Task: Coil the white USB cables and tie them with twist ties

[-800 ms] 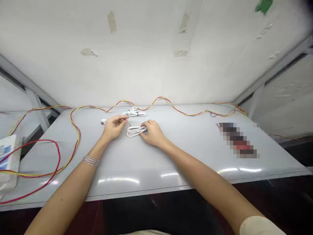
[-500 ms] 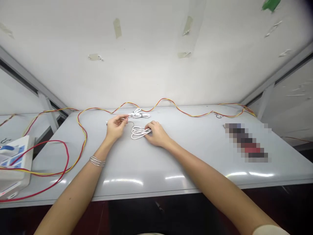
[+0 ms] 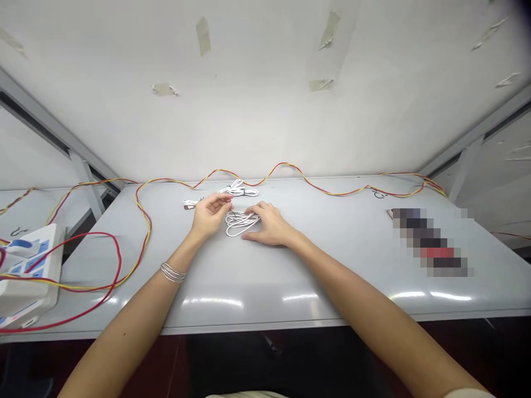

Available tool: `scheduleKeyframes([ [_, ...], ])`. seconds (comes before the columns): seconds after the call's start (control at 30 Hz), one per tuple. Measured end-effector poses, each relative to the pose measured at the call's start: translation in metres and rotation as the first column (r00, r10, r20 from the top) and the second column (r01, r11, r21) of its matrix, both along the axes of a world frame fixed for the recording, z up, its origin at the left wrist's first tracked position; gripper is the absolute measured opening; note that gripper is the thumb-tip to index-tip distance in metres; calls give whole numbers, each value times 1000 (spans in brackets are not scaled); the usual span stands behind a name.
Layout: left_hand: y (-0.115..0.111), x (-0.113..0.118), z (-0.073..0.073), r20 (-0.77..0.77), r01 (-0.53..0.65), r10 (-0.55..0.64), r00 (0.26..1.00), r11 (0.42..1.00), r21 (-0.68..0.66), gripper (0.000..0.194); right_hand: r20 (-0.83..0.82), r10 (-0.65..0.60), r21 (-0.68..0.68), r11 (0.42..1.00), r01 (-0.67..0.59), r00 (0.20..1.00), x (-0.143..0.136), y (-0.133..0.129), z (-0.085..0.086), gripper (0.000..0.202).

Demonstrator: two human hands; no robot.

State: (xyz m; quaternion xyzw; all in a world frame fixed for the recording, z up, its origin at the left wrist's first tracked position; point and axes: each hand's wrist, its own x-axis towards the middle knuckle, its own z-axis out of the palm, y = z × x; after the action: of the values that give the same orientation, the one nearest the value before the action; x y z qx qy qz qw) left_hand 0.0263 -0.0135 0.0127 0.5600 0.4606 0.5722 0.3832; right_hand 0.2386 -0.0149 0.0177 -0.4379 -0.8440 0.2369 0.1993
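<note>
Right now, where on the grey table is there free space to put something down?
The grey table is bare along its near edge, between the red wire loop and the blurred object. It is crowded at the back, where both hands, left and right, meet at the coiled white cable.

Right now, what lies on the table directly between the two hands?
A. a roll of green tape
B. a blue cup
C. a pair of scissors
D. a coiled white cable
D: a coiled white cable lies on the table, with the left hand at its left edge and the right hand resting on its right side.
</note>
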Motion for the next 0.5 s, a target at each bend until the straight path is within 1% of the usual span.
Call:
scheduleKeyframes([
  [0.07,-3,4,1,14,18,-18,1000,1000,3,31,-41,21,-28,999,-22,999,1,0,-1,75],
  [0.1,-4,6,2,20,20,-20,1000,1000,8,31,-72,12,-32,999,-15,997,1,0,-2,77],
  [0.13,-6,8,3,23,22,-23,999,1000,15,31,-113,-9,-25,1000,6,994,-1,0,-3,74],
  [0.17,-7,9,4,25,27,-27,999,999,22,31,-160,-37,-10,999,36,986,-3,-1,-4,65],
  [0.23,-9,12,6,29,37,-38,999,999,36,31,-249,-85,37,995,97,965,-7,-1,-7,38],
  [0.3,-11,14,6,34,40,-42,999,998,43,31,-307,-99,85,988,131,946,-11,-1,-10,14],
  [0.33,-12,15,6,36,38,-39,999,998,40,32,-321,-97,103,985,137,942,-12,-1,-12,10],
  [0.43,-12,13,6,27,33,-33,999,999,3,36,-332,-96,124,982,144,939,-13,2,-14,7],
  [0.5,-11,10,5,-8,34,-34,999,999,-20,39,-336,-103,121,981,152,936,-12,3,-13,6],
])
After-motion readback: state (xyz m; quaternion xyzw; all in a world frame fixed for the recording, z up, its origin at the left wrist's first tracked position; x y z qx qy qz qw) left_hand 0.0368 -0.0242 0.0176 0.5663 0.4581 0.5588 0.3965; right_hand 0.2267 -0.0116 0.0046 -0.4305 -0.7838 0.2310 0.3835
